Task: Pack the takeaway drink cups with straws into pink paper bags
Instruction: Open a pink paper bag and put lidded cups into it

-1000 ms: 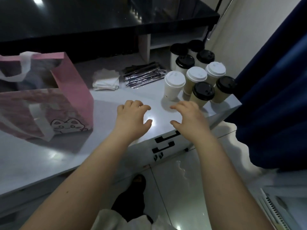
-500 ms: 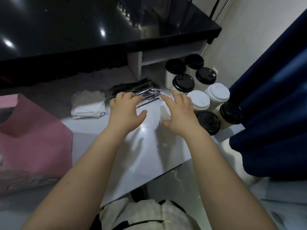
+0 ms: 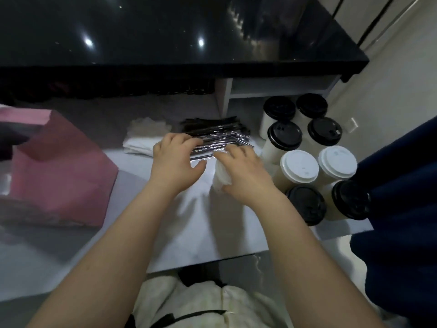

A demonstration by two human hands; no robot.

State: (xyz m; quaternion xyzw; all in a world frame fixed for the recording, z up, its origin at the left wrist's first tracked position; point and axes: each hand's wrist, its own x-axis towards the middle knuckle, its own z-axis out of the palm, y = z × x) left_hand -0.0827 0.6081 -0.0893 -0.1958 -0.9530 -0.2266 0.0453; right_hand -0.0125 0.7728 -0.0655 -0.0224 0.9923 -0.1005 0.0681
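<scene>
- Standing at the left of the counter (image 3: 189, 228), the pink bag (image 3: 63, 176) is well apart from both hands. Its mouth faces up and is only partly in view.
- A white stack of napkins (image 3: 142, 145) lies just left of the straws, far of the left hand, and is not needed for this step.
- The left hand (image 3: 176, 163) reaches over the near left end of the wrapped straws (image 3: 220, 138). Its fingers (image 3: 181, 142) are bent, with the tips on the pile and the thumb spread to the right. I cannot tell whether a straw is already pinched.
- To do this well, I would pinch a single wrapper by its end and draw it along its length, so the slippery pile does not fan out.
- The right hand (image 3: 247, 176) covers a white cup (image 3: 221, 179) just near of the straws, with fingers (image 3: 236, 153) and thumb wrapped round its wall. Most of the cup is hidden beneath the hand.
- The grip should likely stay on the wall below the lid, firm but not squeezing, since a soft paper cup may pop its lid.
- Lift it straight up and keep it upright while carrying it left to the bag.
- The other cups (image 3: 299, 166), with white and black lids, crowd the right edge of the counter, just beside the right hand. A sideways sweep could topple them.
</scene>
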